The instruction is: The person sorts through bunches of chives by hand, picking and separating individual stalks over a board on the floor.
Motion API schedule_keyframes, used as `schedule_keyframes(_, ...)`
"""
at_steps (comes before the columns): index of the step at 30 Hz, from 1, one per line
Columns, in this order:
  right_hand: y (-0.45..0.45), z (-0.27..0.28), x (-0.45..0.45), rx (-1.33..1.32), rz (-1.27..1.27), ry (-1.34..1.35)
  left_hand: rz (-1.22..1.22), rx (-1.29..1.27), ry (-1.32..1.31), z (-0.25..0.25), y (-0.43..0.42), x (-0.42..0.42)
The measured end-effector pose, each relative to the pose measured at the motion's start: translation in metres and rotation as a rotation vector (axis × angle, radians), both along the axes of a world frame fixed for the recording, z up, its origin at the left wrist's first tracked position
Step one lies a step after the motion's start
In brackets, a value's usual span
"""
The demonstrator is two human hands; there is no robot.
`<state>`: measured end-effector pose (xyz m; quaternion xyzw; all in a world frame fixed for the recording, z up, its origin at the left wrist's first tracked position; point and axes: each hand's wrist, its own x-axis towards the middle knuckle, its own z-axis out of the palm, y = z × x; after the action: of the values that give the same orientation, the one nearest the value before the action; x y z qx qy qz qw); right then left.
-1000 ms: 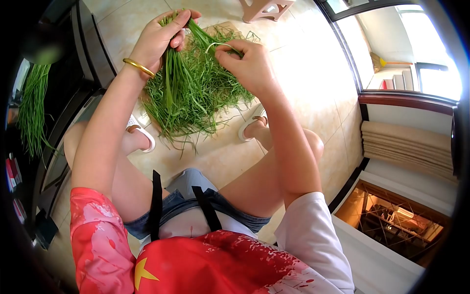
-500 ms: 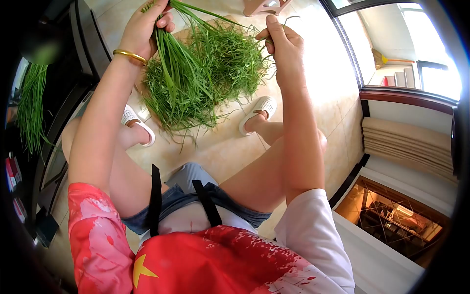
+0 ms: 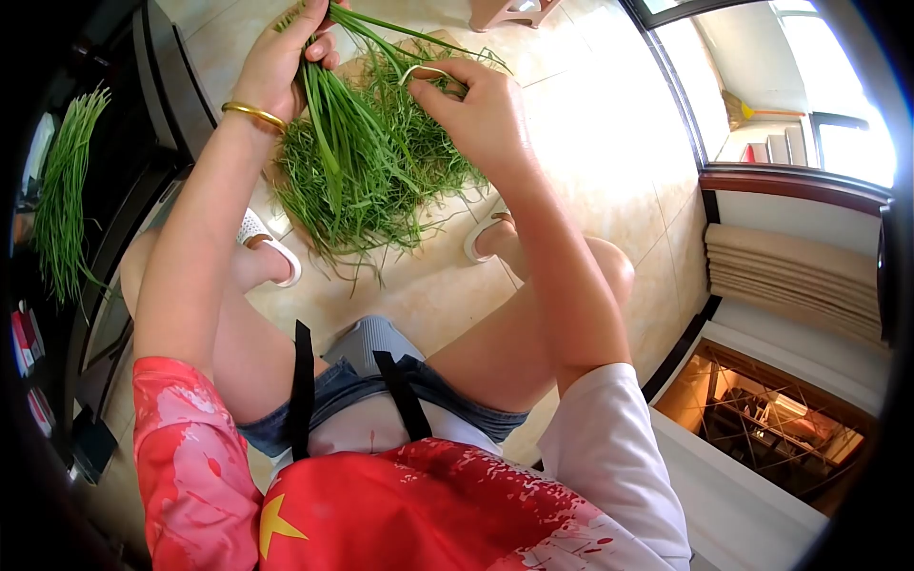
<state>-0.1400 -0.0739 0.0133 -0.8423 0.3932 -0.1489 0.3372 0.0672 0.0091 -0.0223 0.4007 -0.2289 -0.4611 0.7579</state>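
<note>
My left hand [image 3: 283, 65], with a gold bangle at the wrist, is closed around a bunch of long green chives [image 3: 333, 133] that hang down from it. A few stalks stick out from the top of that fist toward the right. My right hand [image 3: 481, 109] is pinched on a thin pale chive stalk [image 3: 419, 70] that curves between thumb and fingers. Under both hands lies a heap of loose, tangled chives [image 3: 381, 205] on the floor. The hand-held bunch hides part of the heap.
Another chive bundle [image 3: 71, 195] rests on the dark cabinet [image 3: 157, 86] at the left. A pale pink stool [image 3: 509, 11] stands at the top on the tiled floor [image 3: 609, 124]. My feet in white clogs [image 3: 271, 246] flank the heap.
My right hand has moved left, from beyond the heap's right side to over it, nearer the bunch. My left hand stays nearly still, closed on the chives.
</note>
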Motion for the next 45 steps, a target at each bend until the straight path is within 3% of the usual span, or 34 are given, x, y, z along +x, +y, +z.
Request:
schedule_keyframes(4,-0.001,-0.006,0.004,0.009,0.042,-0.014,-0.006,-0.025,0.021,0.002,0.001,0.0)
schedule_keyframes(6,0.0,-0.007,0.006,0.182,0.037,-0.287,0.057,0.038,0.012,0.005,0.0,0.001)
schedule_keyframes(7,-0.001,-0.002,0.003,0.18,0.04,-0.288,0.116,0.102,0.004,0.006,0.0,0.001)
schedule_keyframes(9,-0.004,0.014,-0.006,0.749,0.022,-0.328,0.141,0.155,-0.105,0.007,0.0,0.0)
schedule_keyframes(10,-0.004,0.016,-0.006,0.745,0.024,-0.329,0.163,0.211,-0.213,0.009,0.0,-0.003)
schedule_keyframes(14,-0.005,0.017,-0.009,0.908,0.098,-0.291,-0.085,0.112,-0.423,-0.001,-0.003,-0.011)
schedule_keyframes(16,-0.003,0.016,-0.009,0.97,0.159,-0.263,-0.123,0.179,-0.407,0.013,0.002,-0.027)
schedule_keyframes(18,0.001,0.015,-0.008,1.071,0.204,-0.259,-0.371,0.145,-0.295,0.016,0.006,-0.036)
schedule_keyframes(22,0.001,0.008,-0.005,1.165,0.237,-0.168,-0.472,0.17,-0.215,0.023,0.01,-0.049)
schedule_keyframes(27,0.006,0.011,-0.002,1.076,0.26,-0.045,-0.401,0.261,-0.25,0.012,0.005,-0.052)
schedule_keyframes(33,0.008,0.009,-0.005,0.91,0.337,0.076,-0.15,0.038,0.037,0.018,0.002,-0.03)
schedule_keyframes(35,0.004,-0.007,-0.008,0.671,0.364,0.188,-0.107,0.016,0.057,0.022,0.002,-0.024)
schedule_keyframes(36,0.0,-0.023,-0.014,0.673,0.366,0.189,-0.067,-0.007,0.078,0.021,0.002,-0.02)
schedule_keyframes(38,-0.013,-0.052,-0.028,0.041,0.474,0.485,-0.048,-0.002,0.079,0.02,0.003,-0.013)
schedule_keyframes(40,-0.022,-0.037,-0.031,-0.077,0.234,0.899,-0.011,0.008,0.064,0.022,0.004,-0.008)
schedule_keyframes(42,-0.053,-0.047,-0.049,-0.119,0.067,0.957,-0.028,-0.007,0.065,0.018,0.005,-0.007)
schedule_keyframes(45,-0.085,-0.027,-0.077,-0.201,-0.155,0.78,-0.077,0.016,0.042,0.019,0.006,-0.013)
